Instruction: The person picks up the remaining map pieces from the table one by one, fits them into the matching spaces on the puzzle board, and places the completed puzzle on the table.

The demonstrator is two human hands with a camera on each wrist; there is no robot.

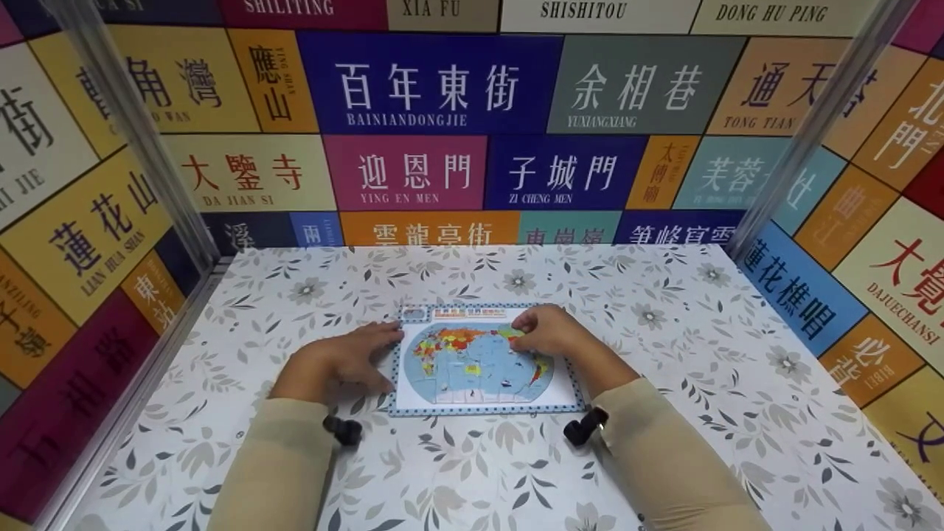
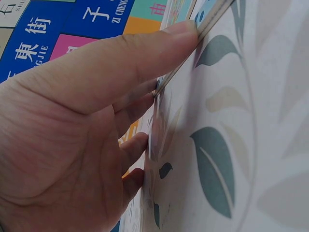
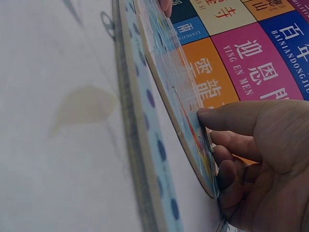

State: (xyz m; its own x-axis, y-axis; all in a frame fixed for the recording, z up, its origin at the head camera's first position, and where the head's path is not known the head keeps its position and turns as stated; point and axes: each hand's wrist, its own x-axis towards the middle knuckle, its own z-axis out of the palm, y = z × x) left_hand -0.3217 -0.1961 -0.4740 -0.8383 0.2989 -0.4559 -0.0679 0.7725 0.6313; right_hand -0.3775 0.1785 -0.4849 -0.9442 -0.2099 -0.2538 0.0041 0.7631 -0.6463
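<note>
A world-map jigsaw puzzle [image 1: 472, 369] lies flat on the table, its white board edged by a blue dotted border. My left hand [image 1: 354, 358] rests at the board's left side with thumb and fingers spread. In the left wrist view, the thumb [image 2: 140, 55] touches the board's edge. My right hand [image 1: 557, 335] is over the map's upper right, fingers curled. A puzzle piece [image 3: 208, 140] appears pinched between its thumb and fingers, mostly hidden by them. In the right wrist view, the board's dotted border [image 3: 149, 121] runs beside the raised map oval.
A floral-patterned cloth [image 1: 457, 472] covers the table. Panels of coloured street-name signs [image 1: 428, 81] stand behind and at both sides, with clear corner posts [image 1: 804, 125]. Each wrist bears a small black device [image 1: 586, 426].
</note>
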